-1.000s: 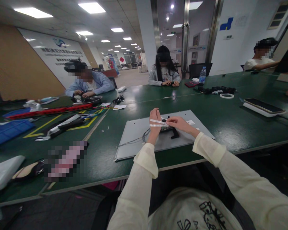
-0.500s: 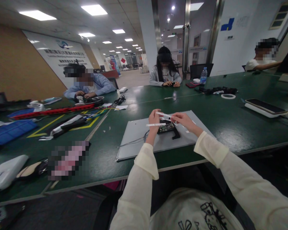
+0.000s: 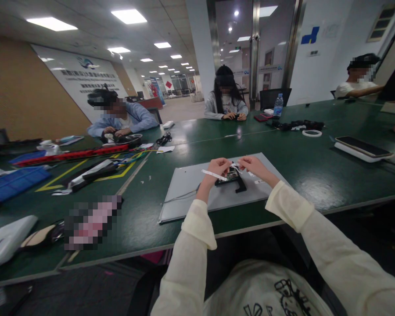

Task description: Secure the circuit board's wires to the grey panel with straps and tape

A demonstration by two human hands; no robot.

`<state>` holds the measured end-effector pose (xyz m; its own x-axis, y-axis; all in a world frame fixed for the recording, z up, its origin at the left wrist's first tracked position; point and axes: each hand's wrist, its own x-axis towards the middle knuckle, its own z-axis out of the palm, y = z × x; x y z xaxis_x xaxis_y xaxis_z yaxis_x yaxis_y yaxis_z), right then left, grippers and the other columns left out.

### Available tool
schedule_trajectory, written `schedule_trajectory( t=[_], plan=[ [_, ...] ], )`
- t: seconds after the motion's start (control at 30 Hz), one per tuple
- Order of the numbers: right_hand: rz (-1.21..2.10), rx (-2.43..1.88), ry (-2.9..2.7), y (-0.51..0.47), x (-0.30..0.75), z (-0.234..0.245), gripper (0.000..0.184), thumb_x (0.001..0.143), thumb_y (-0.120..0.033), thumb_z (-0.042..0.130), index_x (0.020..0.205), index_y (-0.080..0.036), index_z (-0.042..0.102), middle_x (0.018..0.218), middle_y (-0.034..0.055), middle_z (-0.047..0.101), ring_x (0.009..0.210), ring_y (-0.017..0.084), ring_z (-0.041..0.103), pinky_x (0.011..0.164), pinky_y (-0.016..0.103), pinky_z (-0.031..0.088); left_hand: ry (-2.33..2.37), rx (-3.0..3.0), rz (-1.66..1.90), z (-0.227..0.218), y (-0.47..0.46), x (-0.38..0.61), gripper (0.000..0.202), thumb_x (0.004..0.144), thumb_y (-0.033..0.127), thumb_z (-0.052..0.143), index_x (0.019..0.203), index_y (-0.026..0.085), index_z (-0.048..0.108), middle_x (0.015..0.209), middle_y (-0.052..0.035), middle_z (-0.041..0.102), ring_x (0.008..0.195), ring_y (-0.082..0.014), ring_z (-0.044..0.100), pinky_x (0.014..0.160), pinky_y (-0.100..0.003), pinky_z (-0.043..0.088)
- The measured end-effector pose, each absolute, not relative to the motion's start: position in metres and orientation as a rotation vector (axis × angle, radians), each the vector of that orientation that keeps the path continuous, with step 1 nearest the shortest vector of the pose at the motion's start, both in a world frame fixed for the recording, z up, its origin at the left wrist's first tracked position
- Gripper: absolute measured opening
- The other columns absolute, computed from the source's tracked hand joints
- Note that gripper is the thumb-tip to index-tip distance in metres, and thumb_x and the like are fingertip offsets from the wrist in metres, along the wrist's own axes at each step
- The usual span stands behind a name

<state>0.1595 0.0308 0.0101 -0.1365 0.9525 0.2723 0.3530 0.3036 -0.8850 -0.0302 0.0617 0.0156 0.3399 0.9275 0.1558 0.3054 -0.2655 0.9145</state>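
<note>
My left hand and my right hand are both closed in a pinch, fingertips a short gap apart. Between them shows a small part of a thin white strip, mostly hidden by the fingers. A second white strip lies across my left wrist, apparently stuck there. Just below my fingertips sits a black device with an exposed circuit board and a black bracket-like arm. It rests on a grey board, and a thin grey cable runs off to its left.
Small white pieces lie on the grey board at right. A phone on a white block, a white tape ring and black cables are further right. A blue tray stands left. Several people sit around the green table.
Both hands have lowered toward the circuit board, and my left hand has turned inward with its fingers pinched. The strip that stretched between the hands is now largely covered by fingers.
</note>
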Motion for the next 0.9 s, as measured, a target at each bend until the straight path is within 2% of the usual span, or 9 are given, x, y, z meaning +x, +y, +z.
schedule_trajectory(
  t=[0.1,0.17,0.3,0.4,0.53,0.7,0.9],
  plan=[
    [0.917,-1.21,-1.59,0.031,0.159,0.01,0.031,0.085,-0.04,0.051,0.098,-0.016,0.064,0.097,0.0069,0.068,0.076,0.013,0.063,0.057,0.019,0.042,1.084,1.791,0.941,0.014,0.062,-0.03,0.029,0.077,0.046,0.059,0.071,0.017,0.058,0.049,0.0053,0.051,0.04,-0.0066,0.045,0.04,-0.018,0.034],
    [0.977,-1.198,-1.592,0.03,0.16,0.011,0.033,0.085,-0.042,0.051,0.102,-0.017,0.065,0.101,0.0071,0.068,0.077,0.013,0.063,0.055,0.018,0.041,1.073,1.813,0.945,0.014,0.062,-0.03,0.029,0.077,0.045,0.059,0.072,0.017,0.059,0.049,0.0054,0.051,0.04,-0.0064,0.044,0.04,-0.018,0.033],
    [0.955,-1.219,-1.713,0.031,0.164,0.01,0.033,0.079,-0.046,0.058,0.08,-0.014,0.067,0.072,0.0038,0.066,0.061,0.011,0.056,0.048,0.018,0.035,1.061,1.852,0.944,0.013,0.061,-0.027,0.027,0.078,0.042,0.059,0.071,0.016,0.059,0.049,0.0051,0.051,0.04,-0.0065,0.044,0.04,-0.019,0.033],
    [0.914,-1.231,-1.779,0.033,0.168,0.006,0.037,0.077,-0.05,0.057,0.071,-0.014,0.065,0.061,0.0012,0.06,0.053,0.01,0.05,0.046,0.019,0.032,1.154,1.9,0.906,0.014,0.055,-0.025,0.02,0.08,0.036,0.058,0.08,0.016,0.062,0.05,0.0049,0.053,0.04,-0.0079,0.046,0.041,-0.02,0.035],
    [0.818,-1.276,-1.875,0.033,0.174,-0.006,0.031,0.079,-0.042,0.055,0.07,-0.014,0.065,0.057,0.0006,0.059,0.054,0.011,0.052,0.052,0.021,0.036,1.325,2.093,0.883,0.012,0.037,-0.023,0.019,0.08,0.025,0.056,0.096,0.017,0.063,0.055,0.0032,0.06,0.048,-0.0109,0.054,0.051,-0.022,0.043],
    [0.536,-1.467,-1.945,0.026,0.178,-0.02,0.027,0.082,-0.035,0.052,0.074,-0.015,0.069,0.06,0.0018,0.062,0.057,0.013,0.054,0.057,0.022,0.035,1.472,2.336,0.793,0.0,0.018,-0.018,0.019,0.082,0.021,0.054,0.099,0.019,0.062,0.068,-0.0009,0.066,0.068,-0.0161,0.063,0.068,-0.026,0.047],
    [0.276,-1.641,-2.089,0.014,0.174,-0.019,0.025,0.084,-0.029,0.05,0.079,-0.016,0.07,0.077,0.007,0.07,0.073,0.016,0.06,0.064,0.022,0.035,1.534,2.458,0.694,-0.007,0.01,-0.012,0.016,0.084,0.021,0.052,0.099,0.021,0.058,0.07,-0.0014,0.065,0.073,-0.0188,0.064,0.07,-0.029,0.045]
  ],
)
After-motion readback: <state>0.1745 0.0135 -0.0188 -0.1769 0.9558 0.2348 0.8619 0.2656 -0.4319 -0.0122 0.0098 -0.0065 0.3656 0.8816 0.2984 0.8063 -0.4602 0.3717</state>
